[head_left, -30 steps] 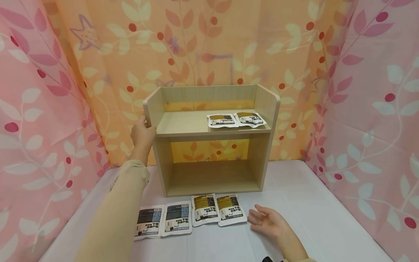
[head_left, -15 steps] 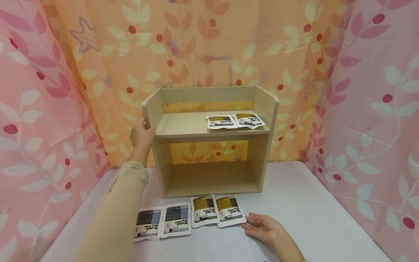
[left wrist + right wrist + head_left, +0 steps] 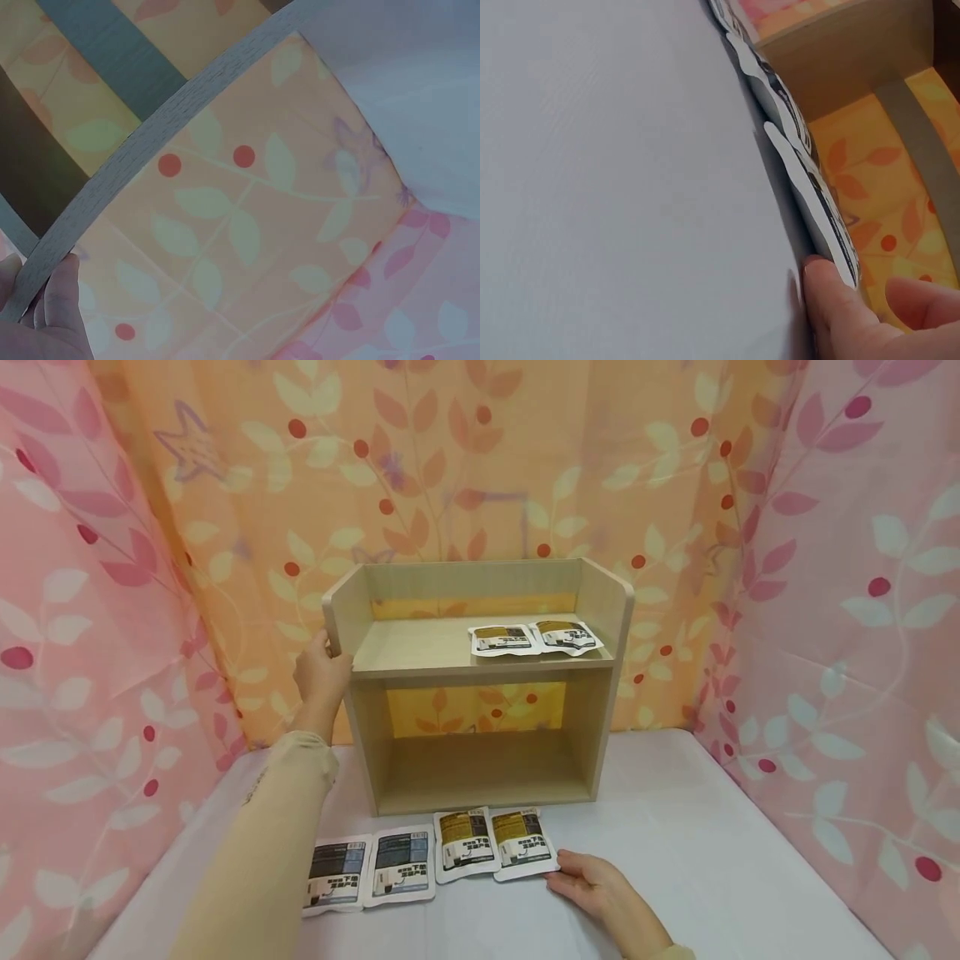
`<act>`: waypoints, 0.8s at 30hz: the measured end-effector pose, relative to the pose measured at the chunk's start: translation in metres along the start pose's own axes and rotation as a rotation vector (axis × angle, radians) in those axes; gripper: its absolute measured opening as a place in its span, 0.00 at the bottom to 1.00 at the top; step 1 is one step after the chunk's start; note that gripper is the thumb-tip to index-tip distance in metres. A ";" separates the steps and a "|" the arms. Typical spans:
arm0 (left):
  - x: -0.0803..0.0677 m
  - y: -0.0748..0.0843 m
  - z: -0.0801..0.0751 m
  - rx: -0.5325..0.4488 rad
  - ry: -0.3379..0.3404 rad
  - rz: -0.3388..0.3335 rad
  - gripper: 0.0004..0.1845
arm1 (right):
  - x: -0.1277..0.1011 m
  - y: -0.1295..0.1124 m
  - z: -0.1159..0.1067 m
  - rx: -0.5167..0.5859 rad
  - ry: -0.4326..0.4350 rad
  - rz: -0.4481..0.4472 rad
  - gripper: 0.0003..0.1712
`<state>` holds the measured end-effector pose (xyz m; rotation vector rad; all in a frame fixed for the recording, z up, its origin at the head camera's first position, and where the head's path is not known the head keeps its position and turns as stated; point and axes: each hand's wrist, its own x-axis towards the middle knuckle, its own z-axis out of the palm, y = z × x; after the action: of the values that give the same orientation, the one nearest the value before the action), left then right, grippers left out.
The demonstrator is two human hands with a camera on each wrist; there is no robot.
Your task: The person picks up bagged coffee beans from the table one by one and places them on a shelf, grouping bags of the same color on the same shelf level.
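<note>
My left hand (image 3: 322, 675) grips the front edge of the left side panel of a pale wooden shelf unit (image 3: 483, 667). In the left wrist view, the thumb and fingers lie on opposite sides of that panel edge (image 3: 112, 180). My right hand (image 3: 600, 893) touches the lower right corner of a flat white pouch with a gold label (image 3: 521, 843). In the right wrist view, one fingertip (image 3: 821, 274) meets the pouch's edge (image 3: 810, 202), while another digit stands apart from it. A second gold-label pouch (image 3: 465, 843) lies beside it.
Two dark-blue-label pouches (image 3: 402, 862) lie to the left on the white tabletop (image 3: 675, 827), one partly behind the left sleeve (image 3: 262, 843). Two more gold-label pouches (image 3: 502, 640) lie on the upper shelf's right side. Patterned curtains (image 3: 450, 460) enclose the table.
My right hand has moved left to the rightmost gold-label pouch's corner, its spread fingers drawing closer together. The left hand keeps its grip on the shelf unit.
</note>
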<state>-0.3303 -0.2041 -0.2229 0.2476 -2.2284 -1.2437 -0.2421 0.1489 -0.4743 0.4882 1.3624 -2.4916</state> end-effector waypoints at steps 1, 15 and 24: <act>0.000 0.000 -0.001 -0.001 0.002 0.003 0.22 | 0.001 0.000 0.002 0.001 0.002 -0.006 0.32; 0.000 0.001 -0.002 0.007 -0.005 0.003 0.22 | 0.006 -0.002 0.015 -0.050 0.010 -0.032 0.28; 0.001 0.000 -0.003 0.014 -0.007 0.011 0.21 | 0.009 0.000 0.015 -0.130 0.041 -0.012 0.28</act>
<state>-0.3291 -0.2065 -0.2213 0.2366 -2.2424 -1.2259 -0.2527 0.1356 -0.4704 0.5061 1.5348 -2.3954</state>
